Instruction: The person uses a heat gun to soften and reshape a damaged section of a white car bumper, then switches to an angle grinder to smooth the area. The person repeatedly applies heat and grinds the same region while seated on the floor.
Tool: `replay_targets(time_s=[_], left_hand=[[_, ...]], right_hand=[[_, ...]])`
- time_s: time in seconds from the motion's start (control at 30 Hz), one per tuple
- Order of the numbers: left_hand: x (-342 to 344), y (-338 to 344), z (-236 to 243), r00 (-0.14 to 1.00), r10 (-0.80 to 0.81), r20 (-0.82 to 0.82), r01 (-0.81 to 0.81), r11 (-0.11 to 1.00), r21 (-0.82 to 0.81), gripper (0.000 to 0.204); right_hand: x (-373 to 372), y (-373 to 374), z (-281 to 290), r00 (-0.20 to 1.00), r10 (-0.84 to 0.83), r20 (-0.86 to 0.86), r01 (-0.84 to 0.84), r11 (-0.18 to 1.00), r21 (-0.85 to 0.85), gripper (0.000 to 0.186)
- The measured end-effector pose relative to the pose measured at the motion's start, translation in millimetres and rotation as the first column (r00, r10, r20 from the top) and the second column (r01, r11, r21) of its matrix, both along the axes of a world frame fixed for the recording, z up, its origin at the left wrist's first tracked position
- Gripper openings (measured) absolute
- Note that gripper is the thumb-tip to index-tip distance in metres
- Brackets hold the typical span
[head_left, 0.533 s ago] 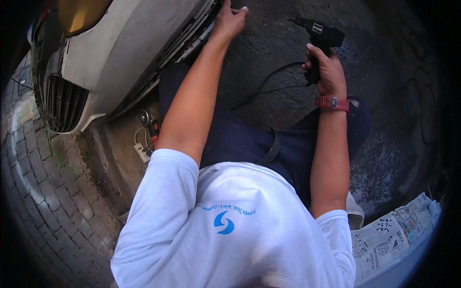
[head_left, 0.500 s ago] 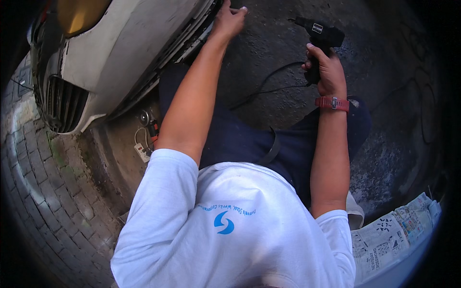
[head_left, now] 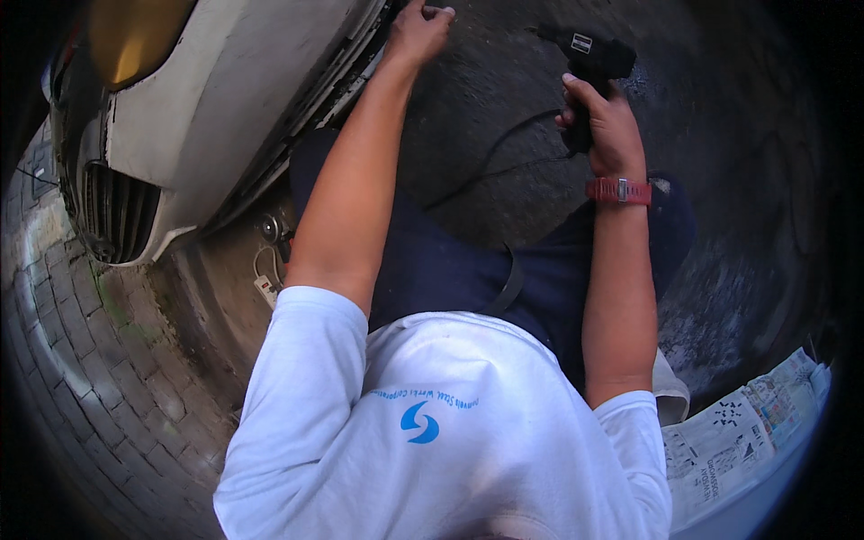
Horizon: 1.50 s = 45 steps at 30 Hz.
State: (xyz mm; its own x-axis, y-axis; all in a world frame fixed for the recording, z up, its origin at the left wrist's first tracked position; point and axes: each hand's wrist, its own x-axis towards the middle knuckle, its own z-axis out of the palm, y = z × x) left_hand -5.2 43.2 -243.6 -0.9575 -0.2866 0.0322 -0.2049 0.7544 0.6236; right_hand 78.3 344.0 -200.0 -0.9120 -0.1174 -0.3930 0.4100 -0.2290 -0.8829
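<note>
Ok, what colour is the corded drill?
The corded drill is mostly black; see the head view.

A white car (head_left: 225, 85), a corded drill (head_left: 601, 56) and stained floor (head_left: 504, 72) mark an apparent auto-repair workspace (brick paving (head_left: 112, 396) alongside).

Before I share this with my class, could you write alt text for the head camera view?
Seen from above, a person's right hand grips a black, drill-shaped power tool, while the left hand is beside the edge of a pale car front at upper left. Brick paving shows at lower left, newspaper at lower right.
</note>
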Motion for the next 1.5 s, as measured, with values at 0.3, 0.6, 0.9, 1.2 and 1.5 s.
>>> replay_targets(time_s=[0.3, 0.6, 0.9, 1.2, 1.5], left_hand=[[34.1, 12.0, 137.6, 0.919, -0.359, -0.164, 0.114, 0.639, -0.761, 0.068], [-15.3, 31.9, 173.2, 0.987, -0.147, 0.064, 0.050, -0.095, -0.994, 0.090], [-56.3, -25.1, 160.2, 0.976, -0.179, 0.126, 0.050, -0.378, -0.925, 0.096], [-53.7, -19.3, 162.4, 0.977, -0.169, 0.132, 0.066, -0.352, -0.934, 0.095], [-48.5, -12.0, 167.1, 0.950, -0.304, 0.076, 0.001, -0.238, -0.971, 0.081]], right_hand=[[-1.0, -1.0, -7.5, 0.998, -0.037, -0.059, 0.034, 0.999, -0.040, 0.030], [-19.4, -3.1, -9.2, 0.998, 0.003, 0.063, -0.001, 1.000, -0.025, 0.021], [-35.9, -1.1, -18.5, 0.996, -0.067, 0.058, 0.072, 0.994, -0.084, 0.020], [-40.7, 6.8, -25.2, 0.996, -0.066, 0.067, 0.073, 0.992, -0.106, 0.020], [-32.4, 18.2, -18.7, 0.989, -0.145, 0.027, 0.147, 0.971, -0.186, 0.024]])
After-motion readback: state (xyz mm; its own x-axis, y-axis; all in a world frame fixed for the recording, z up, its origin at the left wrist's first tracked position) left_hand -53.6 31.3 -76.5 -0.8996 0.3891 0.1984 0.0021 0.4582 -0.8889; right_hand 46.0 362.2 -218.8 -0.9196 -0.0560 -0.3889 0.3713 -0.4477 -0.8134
